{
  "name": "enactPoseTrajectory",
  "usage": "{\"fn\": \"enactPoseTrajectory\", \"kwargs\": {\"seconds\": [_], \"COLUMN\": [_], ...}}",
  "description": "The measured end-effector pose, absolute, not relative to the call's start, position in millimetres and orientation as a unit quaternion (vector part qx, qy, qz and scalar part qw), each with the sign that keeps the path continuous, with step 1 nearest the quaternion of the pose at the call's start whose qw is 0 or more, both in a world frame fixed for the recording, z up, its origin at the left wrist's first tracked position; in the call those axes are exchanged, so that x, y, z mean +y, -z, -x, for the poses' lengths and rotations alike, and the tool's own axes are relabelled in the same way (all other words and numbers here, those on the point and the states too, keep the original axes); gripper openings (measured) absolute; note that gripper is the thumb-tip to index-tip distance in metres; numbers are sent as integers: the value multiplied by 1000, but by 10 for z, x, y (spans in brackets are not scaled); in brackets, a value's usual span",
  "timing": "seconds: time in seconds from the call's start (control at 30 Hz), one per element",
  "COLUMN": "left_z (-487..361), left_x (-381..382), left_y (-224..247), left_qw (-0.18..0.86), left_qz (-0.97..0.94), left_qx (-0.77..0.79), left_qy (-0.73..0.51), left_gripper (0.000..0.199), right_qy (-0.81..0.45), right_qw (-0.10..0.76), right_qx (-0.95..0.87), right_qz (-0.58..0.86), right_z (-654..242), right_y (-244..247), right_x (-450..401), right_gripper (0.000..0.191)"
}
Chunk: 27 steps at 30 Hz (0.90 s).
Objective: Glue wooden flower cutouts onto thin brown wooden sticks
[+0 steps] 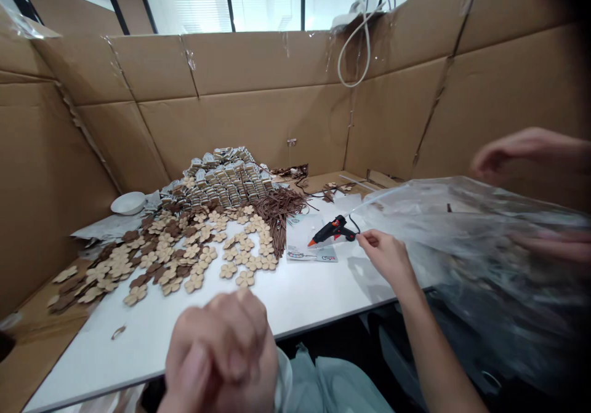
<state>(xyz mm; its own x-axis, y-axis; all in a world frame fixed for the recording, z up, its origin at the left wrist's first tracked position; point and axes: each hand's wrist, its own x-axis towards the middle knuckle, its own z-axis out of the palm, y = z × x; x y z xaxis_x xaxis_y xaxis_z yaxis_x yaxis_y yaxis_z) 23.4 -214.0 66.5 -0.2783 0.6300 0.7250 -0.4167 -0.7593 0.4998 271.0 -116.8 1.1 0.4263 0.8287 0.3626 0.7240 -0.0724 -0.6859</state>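
The right hand [386, 256], pinched on nothing visible, sits just beside the black-and-red hot glue gun [332, 231].

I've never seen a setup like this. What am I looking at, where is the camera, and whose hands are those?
This view comes from a camera worn on someone's head, looking down at a white table walled in by cardboard sheets. The clasped hands at the bottom seem to be the wearer's own; I can't see anything in them. The hand at right, likely a co-worker's, is beside a black and red hot glue gun. On the table lie wooden flower cutouts, brown strips and a heap of small packets. Clear plastic sheeting covers the right side.
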Motion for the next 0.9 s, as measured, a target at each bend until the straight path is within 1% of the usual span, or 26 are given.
{"fn": "enactPoseTrajectory", "kwargs": {"seconds": [0.07, 0.17, 0.2, 0.27, 0.33, 0.4, 0.47, 0.5, 0.53, 0.57, 0.6, 0.67, 0.73, 0.8, 0.87, 0.9], "left_z": [-340, -363, -338, -258, -166, -88, -40, -29, -26, -31, -42, -71, -99, -116, -124, -125], "left_x": [-1884, -1493, -1353, -1051, -730, -424, -178, -88, -23, 19, 41, 42, 17, -6, -18, -19], "left_y": [-868, -935, -913, -842, -749, -626, -460, -364, -264, -166, -76, 63, 136, 155, 150, 147], "left_qw": [286, 202, 173, 142, 146, 141, 117, 110, 103, 98, 95, 89, 85, 84, 84, 85], "left_qz": [-478, -452, -469, -524, -593, -676, -728, -735, -733, -728, -721, -710, -707, -709, -711, -712], "left_qx": [100, 171, 219, 331, 420, 497, 579, 617, 645, 665, 680, 697, 702, 699, 697, 695], "left_qy": [-824, -852, -838, -772, -672, -526, -348, -260, -190, -138, -95, -44, -30, -34, -40, -41], "left_gripper": [25, 25, 25, 24, 22, 22, 23, 24, 27, 34, 41, 50, 52, 51, 50, 49], "right_qy": [-84, -158, -201, -306, -394, -424, -386, -346, -293, -228, -154, -64, -27, -57, -193, -288], "right_qw": [393, 385, 387, 391, 400, 430, 476, 487, 479, 451, 404, 236, 70, -58, -145, -160], "right_qx": [-541, -566, -581, -613, -630, -629, -630, -642, -668, -700, -734, -790, -760, -688, -631, -618], "right_qz": [739, 711, 687, 614, 536, 490, 477, 480, 488, 505, 524, 563, 646, 721, 738, 713], "right_z": [-2760, -2781, -2773, -2732, -2664, -2582, -2499, -2457, -2414, -2368, -2321, -2226, -2150, -2114, -2117, -2125], "right_y": [7, -6, -19, -65, -140, -242, -364, -430, -497, -563, -624, -722, -778, -798, -804, -809], "right_x": [-1158, -1155, -1157, -1162, -1147, -1072, -893, -761, -602, -424, -235, 139, 442, 617, 653, 628], "right_gripper": [20, 15, 15, 21, 28, 33, 36, 35, 33, 31, 29, 31, 42, 57, 71, 76]}}
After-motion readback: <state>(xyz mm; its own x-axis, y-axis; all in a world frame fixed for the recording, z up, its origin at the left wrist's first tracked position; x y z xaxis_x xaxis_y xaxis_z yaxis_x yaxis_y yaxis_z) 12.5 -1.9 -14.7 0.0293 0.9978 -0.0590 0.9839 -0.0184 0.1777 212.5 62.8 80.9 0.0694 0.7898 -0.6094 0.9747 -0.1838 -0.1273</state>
